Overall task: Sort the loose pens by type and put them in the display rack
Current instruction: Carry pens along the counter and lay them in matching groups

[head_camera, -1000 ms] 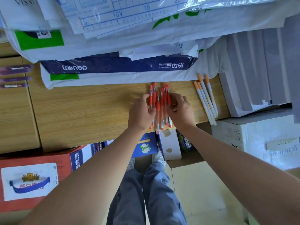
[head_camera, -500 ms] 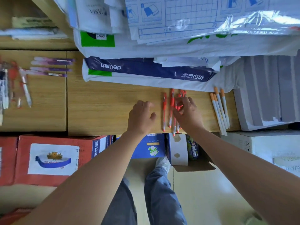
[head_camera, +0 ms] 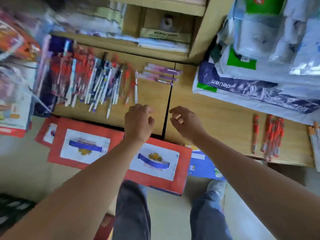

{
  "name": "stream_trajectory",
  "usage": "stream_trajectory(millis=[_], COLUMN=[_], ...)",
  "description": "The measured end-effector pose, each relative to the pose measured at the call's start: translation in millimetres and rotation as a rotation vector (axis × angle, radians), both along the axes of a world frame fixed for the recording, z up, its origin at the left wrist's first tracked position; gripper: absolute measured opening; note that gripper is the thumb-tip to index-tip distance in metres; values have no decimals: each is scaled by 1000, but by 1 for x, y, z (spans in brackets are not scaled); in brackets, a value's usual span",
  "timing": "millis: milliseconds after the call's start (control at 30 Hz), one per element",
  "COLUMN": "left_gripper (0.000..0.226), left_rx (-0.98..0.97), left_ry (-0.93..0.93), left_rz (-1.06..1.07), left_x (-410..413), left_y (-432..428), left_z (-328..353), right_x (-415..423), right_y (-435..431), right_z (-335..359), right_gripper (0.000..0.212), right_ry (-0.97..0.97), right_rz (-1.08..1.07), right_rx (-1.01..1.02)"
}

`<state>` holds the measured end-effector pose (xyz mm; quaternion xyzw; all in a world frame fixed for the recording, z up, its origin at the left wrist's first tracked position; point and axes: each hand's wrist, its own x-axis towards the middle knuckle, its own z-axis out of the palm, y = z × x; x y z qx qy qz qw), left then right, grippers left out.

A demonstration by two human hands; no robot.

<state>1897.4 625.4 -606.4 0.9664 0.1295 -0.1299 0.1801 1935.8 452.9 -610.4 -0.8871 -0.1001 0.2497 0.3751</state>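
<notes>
Left hand (head_camera: 138,121) and right hand (head_camera: 186,121) hover loosely curled and empty over the wooden worktop (head_camera: 225,118). Slim red-orange plastic pens (head_camera: 271,135) lie grouped at the right, likely already sorted by type.

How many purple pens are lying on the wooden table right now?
4. The purple pens lie side by side on the wooden table, tips crossing its seam: farthest, next, third, nearest. Blur may hide another.
</notes>
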Motion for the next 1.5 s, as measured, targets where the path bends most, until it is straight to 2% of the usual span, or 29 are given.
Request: stream_trajectory(millis=[233, 333, 433, 500, 567, 633, 700, 900, 1000, 1100, 1267, 1400, 1500], left_gripper=[50, 57, 59, 58, 43, 31, 30, 23, 19, 19, 18, 17, 9], left_rx=[-42, -73, -80, -105, -142, -112, -64, 0, -69, -185, -339, -421, -524], left_ry=[220, 345, 369, 292, 200, 173, 173, 184, 137, 108, 107, 155, 182], left_rz=[-17, -69, -109, -69, 9, 64, 82, 102, 137, 86, 150, 141, 228], left_x=[-25, -28, -28, -25, -19, -9, 0, 9, 2, -2, -3, -2, -5], left_y=[139, 161, 170, 172, 174, 176, 177, 183, 193, 204, 217, 219, 218], left_z=[-32, -41, -51, -52, -50, -51, -55, -75, -72, -66, -62, -58, -58], right_x=[-12, -14, -15, -10, 0, 13, 26, 53, 56, 56, 57, 54, 53], right_y=[124, 141, 147, 151, 160, 173, 190, 236, 246, 250, 256, 249, 237], right_z=[-32, -39, -38, -38, -39, -39, -39, -57, -63, -62, -61, -60, -57], right_gripper=[55, 57, 52, 42, 29, 17, 11, 16, 17, 18, 18, 20, 19], right_ry=[158, 226, 214, 182, 127, 73, 38, -37, -51, -54, 45, 106, 172], right_rz=[219, 280, 281, 213, 118, 25, -31, -46, -54, -32, -6, 16, -114], right_rx=[-276, -433, -520, -521, -463, -362, -266, -276, -378, -489, -558, -535, -370])
